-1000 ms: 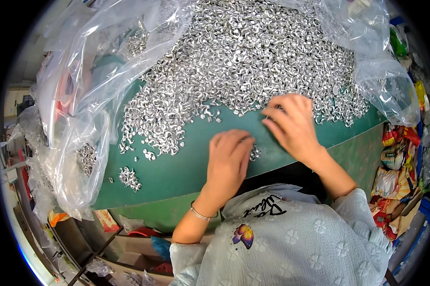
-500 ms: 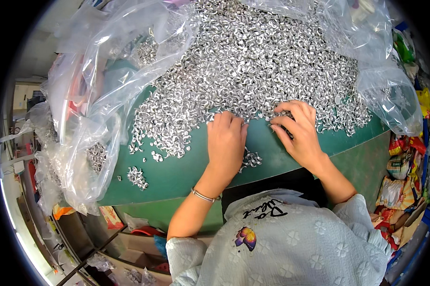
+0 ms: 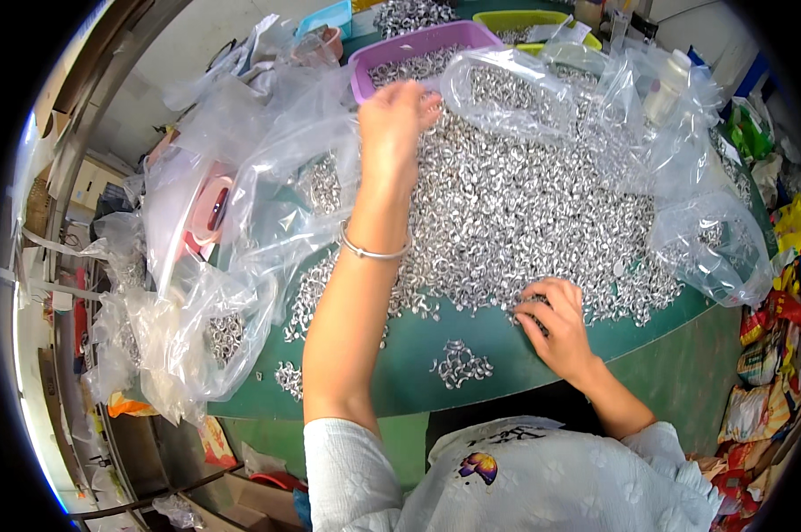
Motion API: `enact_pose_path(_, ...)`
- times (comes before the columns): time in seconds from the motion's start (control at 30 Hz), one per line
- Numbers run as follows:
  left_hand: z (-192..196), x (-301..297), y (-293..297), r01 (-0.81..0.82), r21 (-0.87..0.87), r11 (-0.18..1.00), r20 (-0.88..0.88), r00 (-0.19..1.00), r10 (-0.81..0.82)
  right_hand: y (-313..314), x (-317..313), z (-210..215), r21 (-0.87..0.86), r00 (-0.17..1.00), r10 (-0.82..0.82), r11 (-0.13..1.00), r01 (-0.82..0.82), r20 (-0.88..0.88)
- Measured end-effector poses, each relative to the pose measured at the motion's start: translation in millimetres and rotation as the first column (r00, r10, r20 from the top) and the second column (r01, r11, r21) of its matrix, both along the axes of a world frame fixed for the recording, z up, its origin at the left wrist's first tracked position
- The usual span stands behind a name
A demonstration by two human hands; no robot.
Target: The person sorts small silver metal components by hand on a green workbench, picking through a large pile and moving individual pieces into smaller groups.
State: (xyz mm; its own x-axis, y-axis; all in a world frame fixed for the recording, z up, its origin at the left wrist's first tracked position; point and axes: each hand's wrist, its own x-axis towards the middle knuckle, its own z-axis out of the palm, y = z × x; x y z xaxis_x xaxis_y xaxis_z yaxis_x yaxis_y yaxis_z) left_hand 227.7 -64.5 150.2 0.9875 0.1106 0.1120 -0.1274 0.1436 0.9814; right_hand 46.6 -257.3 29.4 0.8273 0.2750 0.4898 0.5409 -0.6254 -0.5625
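Small curved silvery metal pieces (image 3: 525, 195) lie in a broad heap across the green table (image 3: 400, 363). My left hand (image 3: 393, 120) is stretched far over the heap, beside the near-left part of a purple tub (image 3: 445, 37) holding similar pieces. Its fingers are bent and slightly blurred, so whether anything is in them cannot be seen. At the heap's near edge, my right hand (image 3: 556, 324) has its thumb and fingers curled together among the pieces; what they grip is too small to make out. A small separate pile of pieces (image 3: 463, 365) lies between my arms.
Clear plastic bags (image 3: 276, 204) crowd the left side, some with metal pieces inside. More clear plastic (image 3: 711, 257) drapes the right side. A yellow-green tray (image 3: 538, 27) stands at the back. Colourful packages (image 3: 777, 310) are stacked beyond the table's right edge.
My left hand has moved from the near edge of the heap far forward to the purple tub. My right hand stays at the near edge. The view has tilted up, showing the tubs behind.
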Motion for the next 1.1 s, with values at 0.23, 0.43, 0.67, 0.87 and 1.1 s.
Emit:
enact_pose_path(0.23, -49.7, -102.7, 9.9, 0.3, 0.33, 0.895, 0.034, 0.944, -0.329, -9.2, 7.9, 3.8, -0.024, 1.0, -0.001, 1.0, 0.001, -0.014)
enact_pose_path(0.43, -116.8, -167.6, 44.7, 0.045, 0.905, 0.422, 0.122, 0.925, -0.36, 32.5, 17.3, 2.5, -0.26, 0.953, 0.297, 0.917, -0.301, -0.059)
enact_pose_path(0.67, -130.1, -190.0, 87.6, -0.179, 0.951, 0.254, 0.221, 0.964, -0.15, -7.1, 20.2, 2.3, -0.524, 0.994, 0.108, 0.846, -0.096, -0.008)
enact_pose_path(0.87, -125.2, -173.4, 56.0, -0.054, 0.901, 0.431, 0.193, 0.939, -0.285, 20.5, 22.1, -0.5, -0.343, 0.999, 0.014, 0.939, -0.003, 0.03)
enact_pose_path(1.1, -132.6, -174.2, 56.1, -0.074, 0.953, 0.294, 0.152, 0.955, -0.254, 21.4, 4.2, -7.1, -0.412, 0.986, 0.129, 0.897, -0.161, -0.104)
